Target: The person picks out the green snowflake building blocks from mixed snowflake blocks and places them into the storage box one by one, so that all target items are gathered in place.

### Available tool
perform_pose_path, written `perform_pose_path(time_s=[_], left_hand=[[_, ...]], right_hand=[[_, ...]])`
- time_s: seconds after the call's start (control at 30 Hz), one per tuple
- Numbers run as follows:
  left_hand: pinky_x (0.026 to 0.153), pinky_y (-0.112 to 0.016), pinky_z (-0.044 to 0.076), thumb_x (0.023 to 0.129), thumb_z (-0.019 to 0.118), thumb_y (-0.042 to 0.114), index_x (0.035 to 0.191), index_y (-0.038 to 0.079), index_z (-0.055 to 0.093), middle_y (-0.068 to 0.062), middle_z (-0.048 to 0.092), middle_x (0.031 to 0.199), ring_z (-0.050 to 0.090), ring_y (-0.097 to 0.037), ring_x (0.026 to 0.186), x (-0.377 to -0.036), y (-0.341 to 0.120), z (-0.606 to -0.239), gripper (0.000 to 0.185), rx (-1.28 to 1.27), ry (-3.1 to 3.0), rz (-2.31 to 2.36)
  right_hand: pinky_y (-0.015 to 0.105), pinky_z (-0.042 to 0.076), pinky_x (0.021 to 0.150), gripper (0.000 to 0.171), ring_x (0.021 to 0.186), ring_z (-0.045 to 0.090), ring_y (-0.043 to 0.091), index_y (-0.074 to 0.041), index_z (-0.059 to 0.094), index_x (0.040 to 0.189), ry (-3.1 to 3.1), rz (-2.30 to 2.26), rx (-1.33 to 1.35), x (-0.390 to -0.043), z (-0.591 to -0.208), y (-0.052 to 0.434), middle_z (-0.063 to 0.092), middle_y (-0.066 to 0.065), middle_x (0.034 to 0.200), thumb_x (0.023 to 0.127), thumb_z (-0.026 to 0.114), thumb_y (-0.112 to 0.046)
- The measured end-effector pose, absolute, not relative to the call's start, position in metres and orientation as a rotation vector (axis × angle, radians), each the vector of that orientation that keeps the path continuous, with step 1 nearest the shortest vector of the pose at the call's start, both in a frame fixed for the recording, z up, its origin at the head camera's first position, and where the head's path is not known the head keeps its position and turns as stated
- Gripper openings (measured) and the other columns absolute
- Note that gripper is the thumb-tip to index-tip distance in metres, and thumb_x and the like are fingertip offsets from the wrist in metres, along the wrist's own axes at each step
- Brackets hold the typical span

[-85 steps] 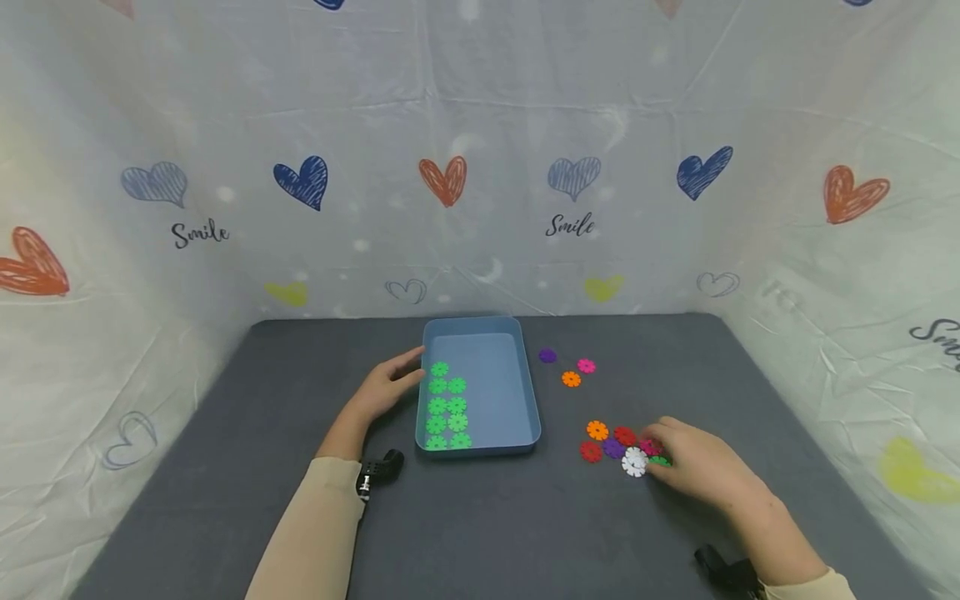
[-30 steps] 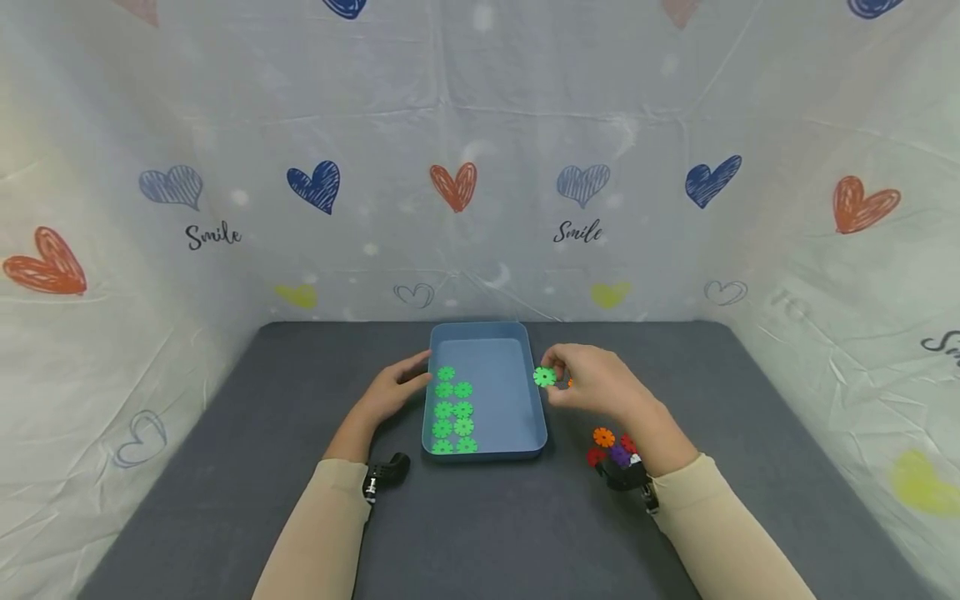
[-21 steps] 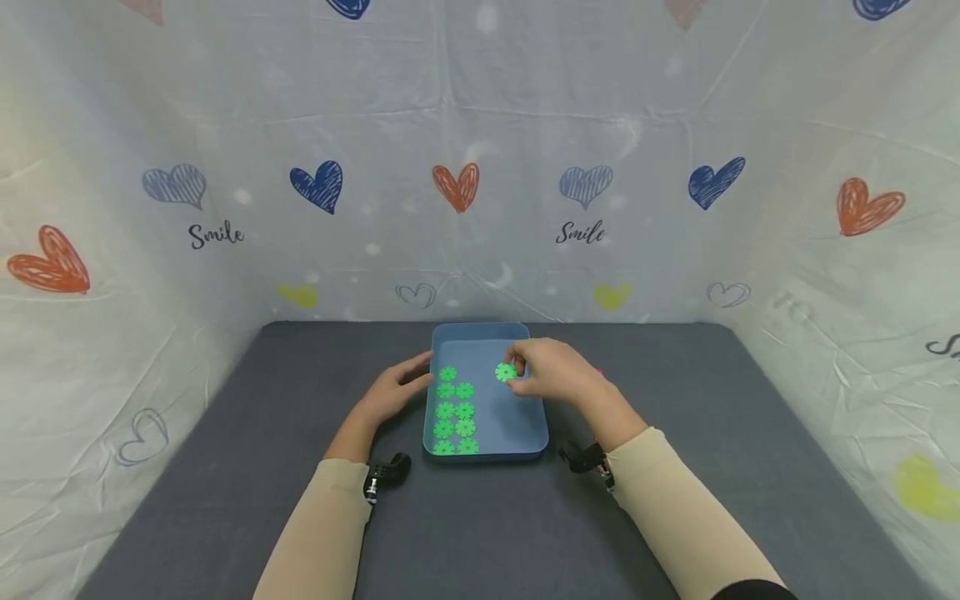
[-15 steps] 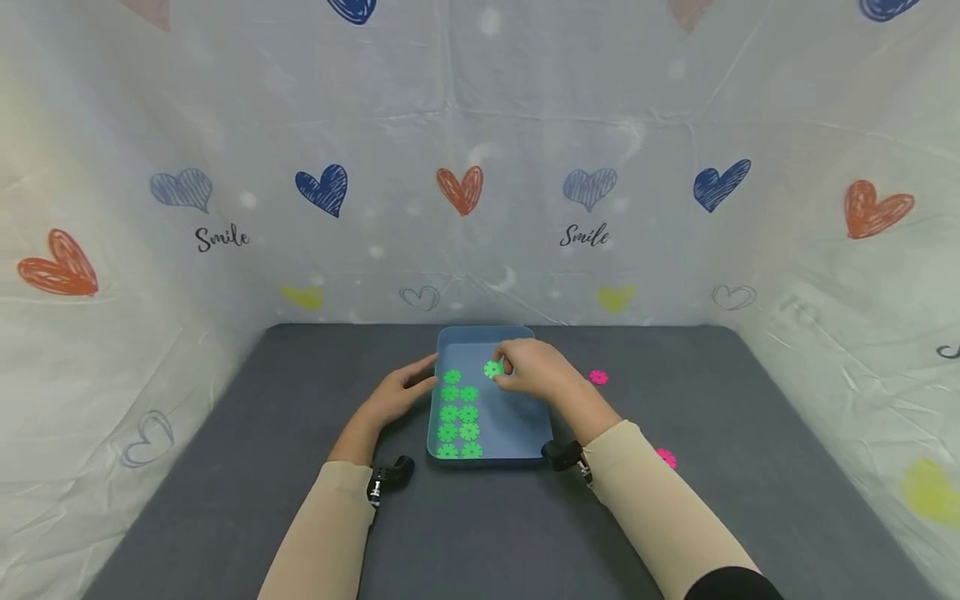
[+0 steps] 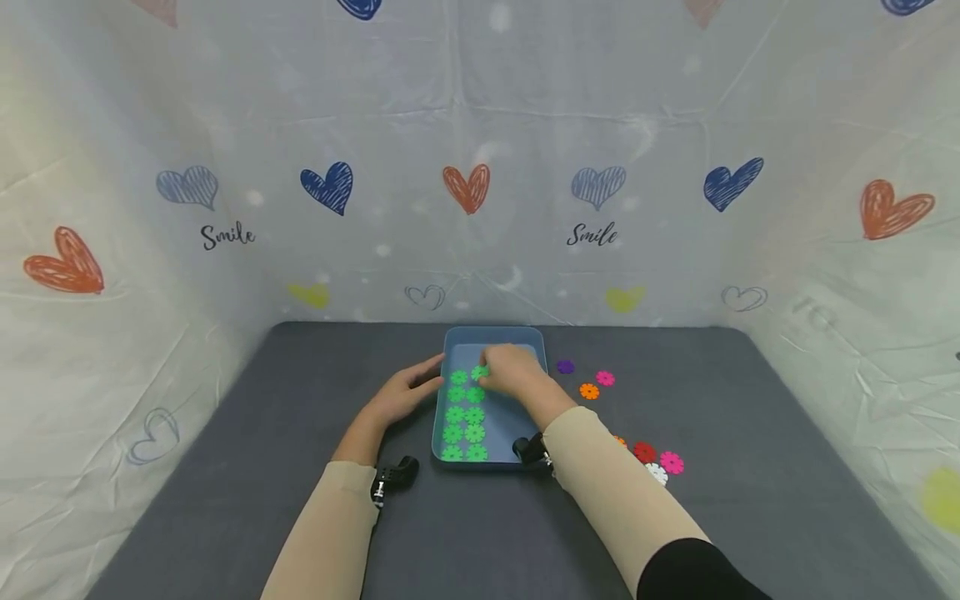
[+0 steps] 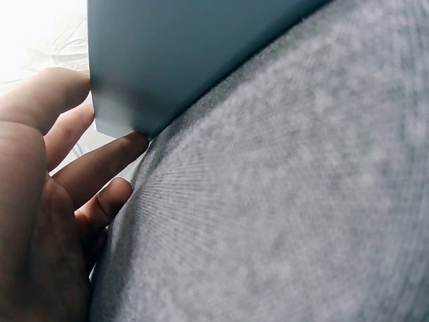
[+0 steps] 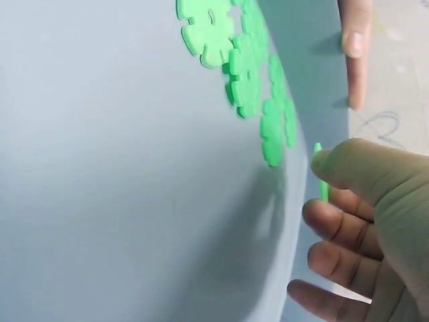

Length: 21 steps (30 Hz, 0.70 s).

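A blue tray lies on the dark table, with green flower-shaped discs laid flat in two columns along its left side. Over the far end of the second column, my right hand pinches another green flower-shaped disc between thumb and index finger. The right wrist view shows this disc edge-on, its other fingers loosely bent below. My left hand has its fingers extended against the tray's left wall; in the left wrist view the fingertips touch the wall's outside near the cloth.
Right of the tray lie a purple disc, an orange disc and a pink disc. Nearer, a red disc, a white disc and another pink one lie partly behind the right sleeve. A printed curtain encloses the table.
My right hand took a green disc from the pile at right, carried it left over the tray's rim and brought it to the second column. The left hand stays at the tray's wall.
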<state>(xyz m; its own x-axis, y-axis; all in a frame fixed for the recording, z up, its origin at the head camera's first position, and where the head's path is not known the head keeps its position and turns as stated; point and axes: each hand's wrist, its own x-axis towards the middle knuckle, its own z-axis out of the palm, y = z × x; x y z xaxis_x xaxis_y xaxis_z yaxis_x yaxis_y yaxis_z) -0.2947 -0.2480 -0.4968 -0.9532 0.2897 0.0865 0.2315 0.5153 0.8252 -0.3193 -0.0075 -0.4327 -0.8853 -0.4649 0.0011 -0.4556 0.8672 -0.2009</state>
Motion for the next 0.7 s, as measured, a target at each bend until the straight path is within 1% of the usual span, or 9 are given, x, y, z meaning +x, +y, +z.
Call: perform_pose_path(time_s=[0.13,0.23,0.33,0.47,0.57,0.6,0.63,0.67,0.7], left_hand=[[0.113,-0.054,0.037,0.105,0.061,0.036,0.159,0.024,0.042,-0.013,0.047,0.155,0.045,-0.035,0.142,-0.295,-0.246,-0.499,0.058,0.459,2.681,1.436],[0.113,-0.054,0.038,0.105,0.061,0.037,0.159,0.025,0.042,-0.012,0.048,0.155,0.046,-0.034,0.141,-0.296,-0.246,-0.501,0.058,0.454,2.682,1.438],[0.112,-0.054,0.039,0.105,0.062,0.038,0.158,0.027,0.044,-0.011,0.049,0.154,0.047,-0.033,0.140,-0.297,-0.246,-0.503,0.057,0.438,2.678,1.450],[0.110,-0.055,0.041,0.105,0.061,0.037,0.158,0.025,0.044,-0.013,0.050,0.153,0.048,-0.034,0.139,-0.296,-0.247,-0.504,0.057,0.446,2.676,1.455],[0.110,-0.055,0.041,0.106,0.060,0.037,0.159,0.024,0.043,-0.014,0.050,0.153,0.049,-0.035,0.139,-0.296,-0.248,-0.505,0.058,0.455,2.676,1.456],[0.110,-0.056,0.040,0.106,0.060,0.037,0.159,0.024,0.043,-0.014,0.050,0.153,0.048,-0.035,0.139,-0.296,-0.248,-0.505,0.058,0.454,2.673,1.457],[0.111,-0.056,0.040,0.106,0.060,0.038,0.159,0.024,0.043,-0.013,0.050,0.153,0.048,-0.035,0.139,-0.296,-0.249,-0.504,0.057,0.445,2.669,1.457],[0.111,-0.056,0.039,0.106,0.060,0.038,0.159,0.024,0.043,-0.013,0.049,0.154,0.047,-0.035,0.140,-0.296,-0.250,-0.504,0.057,0.445,2.667,1.457],[0.111,-0.056,0.039,0.106,0.059,0.037,0.159,0.024,0.042,-0.014,0.049,0.154,0.047,-0.036,0.140,-0.296,-0.251,-0.503,0.058,0.449,2.670,1.454]], right_hand=[[0.039,0.056,0.080,0.022,0.086,0.065,0.018,-0.009,0.072,0.109,2.951,-0.317,-0.690,-0.319,-0.438,-0.011,0.072,0.002,0.103,0.097,0.073,-0.027],[0.040,0.056,0.081,0.021,0.088,0.066,0.018,-0.010,0.073,0.111,2.934,-0.327,-0.665,-0.319,-0.440,-0.012,0.072,0.002,0.105,0.097,0.073,-0.025],[0.042,0.055,0.088,0.025,0.101,0.068,0.022,-0.010,0.072,0.120,2.926,-0.337,-0.651,-0.319,-0.442,-0.012,0.072,0.004,0.116,0.100,0.069,-0.025],[0.046,0.050,0.100,0.032,0.122,0.062,0.028,-0.010,0.068,0.134,2.902,-0.390,-0.673,-0.317,-0.443,-0.011,0.067,0.008,0.132,0.104,0.060,-0.021],[0.047,0.047,0.105,0.036,0.128,0.058,0.030,-0.010,0.064,0.139,2.877,-0.435,-0.703,-0.314,-0.440,-0.009,0.064,0.009,0.138,0.105,0.054,-0.015],[0.047,0.048,0.104,0.037,0.128,0.058,0.030,-0.010,0.064,0.140,2.871,-0.439,-0.709,-0.313,-0.438,-0.008,0.064,0.009,0.138,0.105,0.052,-0.014],[0.045,0.050,0.101,0.038,0.125,0.060,0.028,-0.010,0.063,0.141,2.861,-0.447,-0.719,-0.312,-0.436,-0.005,0.064,0.009,0.138,0.105,0.051,-0.012],[0.042,0.053,0.093,0.040,0.113,0.065,0.025,-0.010,0.062,0.142,2.855,-0.445,-0.732,-0.311,-0.434,-0.002,0.065,0.009,0.136,0.104,0.050,-0.011],[0.038,0.053,0.085,0.041,0.100,0.066,0.022,-0.010,0.062,0.142,2.853,-0.435,-0.747,-0.311,-0.431,0.001,0.068,0.009,0.129,0.103,0.050,-0.011]])
